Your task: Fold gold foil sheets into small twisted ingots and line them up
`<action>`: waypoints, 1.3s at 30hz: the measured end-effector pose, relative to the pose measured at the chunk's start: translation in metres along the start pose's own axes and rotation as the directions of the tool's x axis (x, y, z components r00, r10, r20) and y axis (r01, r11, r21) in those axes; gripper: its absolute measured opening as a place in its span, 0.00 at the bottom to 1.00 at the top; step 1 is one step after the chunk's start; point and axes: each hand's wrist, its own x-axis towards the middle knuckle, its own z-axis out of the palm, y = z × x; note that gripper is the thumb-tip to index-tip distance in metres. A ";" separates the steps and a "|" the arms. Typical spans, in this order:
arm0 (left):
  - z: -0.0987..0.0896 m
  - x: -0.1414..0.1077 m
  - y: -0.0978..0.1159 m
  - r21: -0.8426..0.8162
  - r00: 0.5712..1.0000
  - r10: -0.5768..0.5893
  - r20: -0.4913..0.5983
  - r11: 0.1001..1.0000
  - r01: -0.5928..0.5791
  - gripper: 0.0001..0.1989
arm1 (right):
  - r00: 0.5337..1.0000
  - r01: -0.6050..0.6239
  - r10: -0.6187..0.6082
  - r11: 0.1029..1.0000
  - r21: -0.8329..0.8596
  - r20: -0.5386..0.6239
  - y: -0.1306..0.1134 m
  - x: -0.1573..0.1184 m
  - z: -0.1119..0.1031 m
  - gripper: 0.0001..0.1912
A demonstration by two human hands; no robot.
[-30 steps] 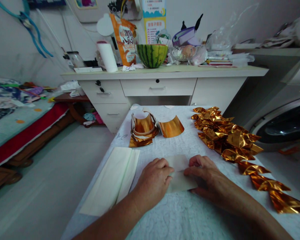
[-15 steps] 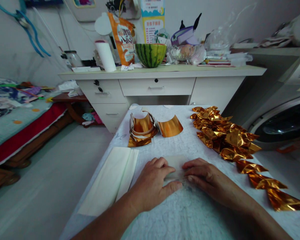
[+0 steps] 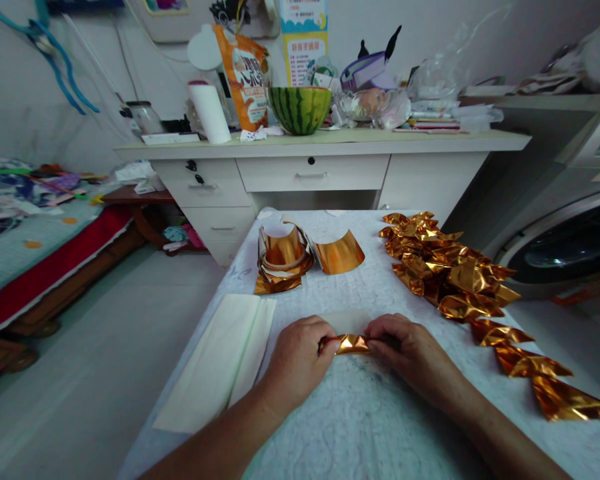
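Between my two hands is a narrow strip of shiny gold foil (image 3: 352, 344), low over the cloth-covered table. My left hand (image 3: 305, 353) pinches its left end, and my right hand (image 3: 405, 347) pinches the right end. A pale translucent sheet (image 3: 347, 321) lies just beyond the strip. Left of my left hand rests a stack of white paper (image 3: 215, 360). Farther back stand curled gold foil strips (image 3: 284, 253), with a single curved gold piece (image 3: 341, 253) beside them. Twisted gold foil pieces (image 3: 455, 273) are heaped along the right side, trailing towards the near right corner.
Behind the table (image 3: 300, 447) stands a white desk (image 3: 312, 175) bearing half a watermelon (image 3: 300, 110), an orange bag (image 3: 247, 80) and a white roll (image 3: 210, 112). A bed (image 3: 45, 247) is on the left, a washing machine (image 3: 570, 233) on the right.
The gold strip now shows between my hands, where the pale sheet was before. My left fingers, earlier spread on the sheet, have closed on the strip's end; my right fingers grip the other end.
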 end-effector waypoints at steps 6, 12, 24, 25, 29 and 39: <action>0.004 0.000 0.000 0.056 1.000 -0.015 -0.017 0.998 0.016 0.05 | 0.997 -0.032 0.026 0.995 -0.089 -0.069 0.006 0.001 0.006 0.04; 0.005 0.000 -0.001 0.096 1.000 -0.009 -0.010 0.995 0.010 0.06 | 1.000 -0.012 0.008 0.990 -0.144 -0.026 0.009 -0.002 0.006 0.10; 0.006 0.000 -0.003 0.104 1.000 -0.004 -0.017 0.995 0.006 0.05 | 0.987 -0.116 0.075 0.947 -0.300 -0.144 0.010 0.002 0.013 0.09; 0.006 0.000 -0.002 0.110 1.000 -0.004 -0.015 0.994 0.006 0.05 | 0.987 -0.113 0.073 0.947 -0.300 -0.144 0.010 0.002 0.013 0.09; 0.005 0.000 -0.001 0.135 1.000 -0.008 -0.014 0.991 0.010 0.05 | 0.986 -0.112 0.067 0.945 -0.308 -0.152 0.010 0.001 0.014 0.09; 0.008 0.000 -0.002 0.170 1.000 -0.011 -0.013 0.985 0.014 0.04 | 0.984 -0.020 -0.029 0.963 -0.270 -0.174 0.000 0.005 0.021 0.04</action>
